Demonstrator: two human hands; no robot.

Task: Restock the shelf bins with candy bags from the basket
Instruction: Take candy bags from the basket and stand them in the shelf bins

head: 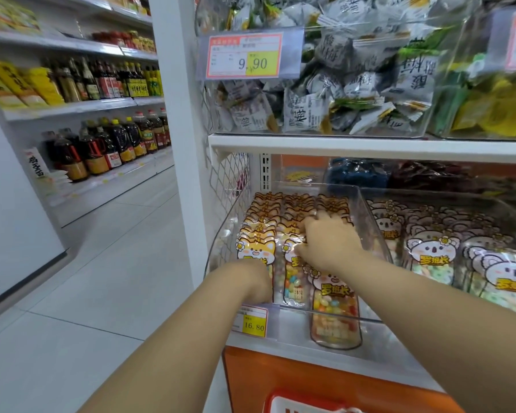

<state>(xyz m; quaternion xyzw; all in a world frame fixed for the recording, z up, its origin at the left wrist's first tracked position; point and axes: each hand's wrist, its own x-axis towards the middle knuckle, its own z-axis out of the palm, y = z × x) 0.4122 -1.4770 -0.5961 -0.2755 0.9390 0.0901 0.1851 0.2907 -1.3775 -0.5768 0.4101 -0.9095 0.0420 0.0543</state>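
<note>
The right hand (pixel 329 241) is lying palm-down with its fingers spread across the tops of the candy bags (pixel 258 231), pressing on the middle and right rows well inside the clear bin (pixel 221 248). The left hand (pixel 255 281) is reaching over the bin's front left corner. Its fingers are dipping down among the front bags and out of sight, so I cannot tell whether they are gripping a bag or only pushing.

The cat-print bags are standing in three tight rows from the back wall of the bin to its front. One more bag (pixel 335 317) is sitting at the front right corner, lower than the rest and not lined up with its row. A price tag (pixel 252 321) is hanging on the front wall, and the bin is sitting at the left end of the shelf (pixel 280 345).

Just beside it on the right, koala-print bags (pixel 432 254) are filling their own bin. A red rim (pixel 298 402) is showing at the bottom edge, possibly the basket, though its contents are hidden.

By my reading, this bin is looking nearly full: the hands are tidying and squaring the rows. What is left here is seating that front bag, then whatever the basket is holding for other bins.
</note>
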